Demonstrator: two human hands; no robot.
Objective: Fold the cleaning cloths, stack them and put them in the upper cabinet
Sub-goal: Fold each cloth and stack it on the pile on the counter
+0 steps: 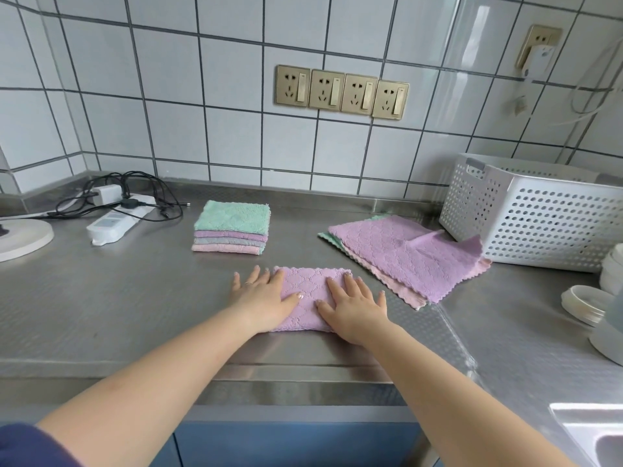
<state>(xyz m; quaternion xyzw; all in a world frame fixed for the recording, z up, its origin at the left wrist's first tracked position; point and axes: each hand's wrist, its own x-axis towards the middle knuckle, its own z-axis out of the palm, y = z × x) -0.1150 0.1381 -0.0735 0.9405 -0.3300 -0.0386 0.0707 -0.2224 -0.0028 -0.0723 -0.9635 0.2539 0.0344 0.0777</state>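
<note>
A folded purple cloth (305, 291) lies on the steel counter (101, 315) in front of me. My left hand (263, 298) lies flat on its left edge, fingers straight. My right hand (354, 306) presses flat on its right half. Behind it stands a stack of folded cloths (232, 230), green on top, then purple, grey and pink. To the right lies a loose pile of unfolded cloths (408, 256), purple on top of pink and green ones. The upper cabinet is out of view.
A white perforated basket (536, 217) stands at the back right. A power strip with tangled black cables (118, 210) lies at the back left beside a white round base (20, 237). White lids and bowls (586, 303) sit at the right; a sink corner (593, 429) shows at bottom right.
</note>
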